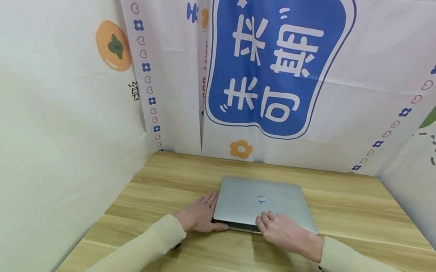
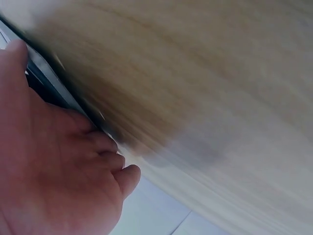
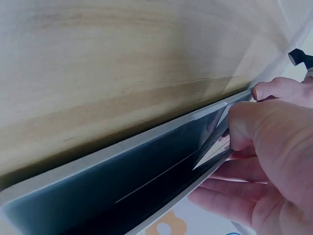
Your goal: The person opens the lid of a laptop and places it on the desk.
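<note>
A silver laptop (image 1: pixel 241 195) lies on the wooden table, its lid raised a little along the near edge. My right hand (image 1: pixel 288 234) pinches the front edge of that lid near its middle. In the right wrist view the dark interior (image 3: pixel 122 183) shows between lid and base, with the thumb inside the gap and the other fingers on the lid's outer side. At the near left corner, my left hand (image 1: pixel 200 216) rests against the base, fingers stretched along the left side and thumb along the front edge. The left wrist view shows the base's edge (image 2: pixel 56 81) beside this hand.
The wooden table (image 1: pixel 162 186) is bounded by a white cloth wall (image 1: pixel 66 117) at the left and a printed cloth (image 1: pixel 177 93) at the back. Another white cloth (image 1: pixel 417 177) hangs on the right.
</note>
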A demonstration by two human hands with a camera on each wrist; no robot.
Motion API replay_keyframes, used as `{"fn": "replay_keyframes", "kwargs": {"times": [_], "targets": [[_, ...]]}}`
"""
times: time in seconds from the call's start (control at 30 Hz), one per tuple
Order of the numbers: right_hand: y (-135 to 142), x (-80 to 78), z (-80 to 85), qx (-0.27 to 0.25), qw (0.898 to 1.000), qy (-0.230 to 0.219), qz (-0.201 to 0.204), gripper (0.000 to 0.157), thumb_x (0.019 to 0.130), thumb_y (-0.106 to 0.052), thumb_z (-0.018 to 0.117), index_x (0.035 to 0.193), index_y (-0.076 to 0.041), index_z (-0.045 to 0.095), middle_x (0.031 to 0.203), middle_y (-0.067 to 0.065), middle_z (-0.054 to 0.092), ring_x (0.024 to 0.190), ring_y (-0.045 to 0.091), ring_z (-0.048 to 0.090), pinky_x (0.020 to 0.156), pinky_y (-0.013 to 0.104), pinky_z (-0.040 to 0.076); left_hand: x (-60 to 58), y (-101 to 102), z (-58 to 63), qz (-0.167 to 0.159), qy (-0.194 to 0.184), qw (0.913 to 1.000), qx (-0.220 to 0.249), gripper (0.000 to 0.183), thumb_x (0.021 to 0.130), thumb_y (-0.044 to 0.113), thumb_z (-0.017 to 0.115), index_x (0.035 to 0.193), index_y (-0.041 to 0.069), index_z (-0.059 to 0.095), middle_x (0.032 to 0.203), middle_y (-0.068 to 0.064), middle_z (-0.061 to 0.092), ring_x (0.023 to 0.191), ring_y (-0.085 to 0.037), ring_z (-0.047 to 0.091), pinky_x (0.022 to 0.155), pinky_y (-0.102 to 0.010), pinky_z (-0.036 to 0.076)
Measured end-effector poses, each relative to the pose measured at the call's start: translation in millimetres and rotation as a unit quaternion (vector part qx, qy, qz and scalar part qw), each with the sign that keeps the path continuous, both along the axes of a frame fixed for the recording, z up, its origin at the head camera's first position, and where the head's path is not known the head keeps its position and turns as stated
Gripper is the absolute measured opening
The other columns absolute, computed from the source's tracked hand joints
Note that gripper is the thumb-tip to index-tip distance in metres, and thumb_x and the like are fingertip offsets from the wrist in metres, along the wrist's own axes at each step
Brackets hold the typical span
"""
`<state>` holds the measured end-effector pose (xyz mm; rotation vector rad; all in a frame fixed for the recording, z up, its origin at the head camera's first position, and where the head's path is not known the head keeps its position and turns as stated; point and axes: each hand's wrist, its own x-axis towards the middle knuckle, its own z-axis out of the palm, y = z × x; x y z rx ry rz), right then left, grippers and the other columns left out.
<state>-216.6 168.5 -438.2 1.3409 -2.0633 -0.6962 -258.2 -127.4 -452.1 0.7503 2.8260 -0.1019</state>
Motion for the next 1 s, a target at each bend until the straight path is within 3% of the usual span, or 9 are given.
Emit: {"fn": "replay_keyframes", "kwargs": {"times": [0.07, 0.23, 0.37, 0.47, 0.5, 0.6, 0.63, 1.0], "targets": [[0, 0.0, 0.9, -0.001, 1.000, 0.001, 0.002, 0.047, 0.092, 0.002, 0.024, 0.107, -0.004, 0.068, 0.095, 0.006, 0.072, 0.075, 0.013, 0.065, 0.046, 0.017, 0.048, -0.3, -1, -0.8, -0.001, -0.001, 1.0000, 0.000, 0.112, 0.085, 0.085, 0.029, 0.155, -0.001, 0.018, 0.164, -0.018, 0.015, 0.153, -0.029, 0.013, 0.124, -0.040, 0.023], [1, -0.5, 3.9, 0.009, 1.000, 0.006, -0.001, 0.029, 0.091, -0.005, 0.046, 0.110, -0.004, 0.068, 0.099, 0.007, 0.073, 0.081, 0.014, 0.068, 0.054, 0.018, 0.053, -0.8, -1, -1.4, 0.000, -0.003, 1.0000, 0.004, 0.112, 0.085, 0.085, 0.030, 0.155, -0.001, 0.018, 0.164, -0.018, 0.014, 0.153, -0.029, 0.013, 0.124, -0.041, 0.023], [3, -1.4, 5.5, 0.019, 1.000, 0.008, 0.003, 0.028, 0.094, -0.007, 0.048, 0.113, -0.004, 0.067, 0.103, 0.007, 0.073, 0.085, 0.015, 0.069, 0.060, 0.018, 0.056, -0.9, -1, -1.1, 0.001, -0.003, 1.0000, 0.005, 0.112, 0.085, 0.085, 0.031, 0.155, -0.001, 0.017, 0.164, -0.018, 0.014, 0.153, -0.029, 0.013, 0.124, -0.041, 0.023], [6, -2.8, 6.1, 0.018, 1.000, 0.014, 0.015, 0.042, 0.100, -0.001, 0.028, 0.113, -0.003, 0.068, 0.104, 0.008, 0.073, 0.087, 0.016, 0.070, 0.065, 0.019, 0.057, -0.4, 0, 0.1, 0.002, -0.005, 1.0000, 0.005, 0.112, 0.085, 0.084, 0.032, 0.155, -0.001, 0.018, 0.164, -0.018, 0.014, 0.153, -0.030, 0.013, 0.124, -0.040, 0.023], [6, -3.5, 6.0, 0.015, 1.000, 0.016, 0.020, 0.042, 0.100, -0.001, 0.027, 0.113, -0.003, 0.068, 0.104, 0.008, 0.073, 0.088, 0.016, 0.070, 0.067, 0.020, 0.058, -0.3, 0, 0.7, 0.002, -0.005, 1.0000, 0.005, 0.111, 0.085, 0.084, 0.032, 0.155, -0.001, 0.018, 0.164, -0.018, 0.014, 0.153, -0.030, 0.013, 0.124, -0.040, 0.023], [8, -6.1, 6.3, -0.002, 0.999, 0.020, 0.038, 0.068, 0.101, 0.003, 0.002, 0.112, -0.003, 0.069, 0.103, 0.008, 0.074, 0.088, 0.016, 0.070, 0.069, 0.021, 0.058, -0.2, 1, 1.9, 0.001, -0.005, 1.0000, 0.001, 0.111, 0.085, 0.084, 0.032, 0.155, -0.002, 0.019, 0.164, -0.019, 0.014, 0.153, -0.030, 0.013, 0.124, -0.040, 0.023], [9, -7.2, 6.2, -0.007, 0.999, 0.021, 0.045, 0.070, 0.101, 0.003, -0.001, 0.112, -0.003, 0.069, 0.103, 0.009, 0.073, 0.088, 0.017, 0.070, 0.070, 0.022, 0.058, -0.5, 1, 2.0, 0.000, -0.005, 1.0000, -0.002, 0.111, 0.085, 0.084, 0.032, 0.155, -0.002, 0.019, 0.164, -0.019, 0.014, 0.153, -0.030, 0.013, 0.124, -0.040, 0.023], [21, -16.0, 4.8, -0.020, 0.996, 0.011, 0.088, 0.069, 0.105, 0.001, 0.000, 0.119, -0.003, 0.068, 0.112, 0.010, 0.073, 0.098, 0.020, 0.071, 0.078, 0.028, 0.060, -1.8, -1, -3.4, -0.011, 0.017, 0.9997, -0.015, 0.113, 0.084, 0.086, 0.028, 0.154, -0.002, 0.020, 0.163, -0.019, 0.017, 0.153, -0.030, 0.016, 0.123, -0.039, 0.024]]}}
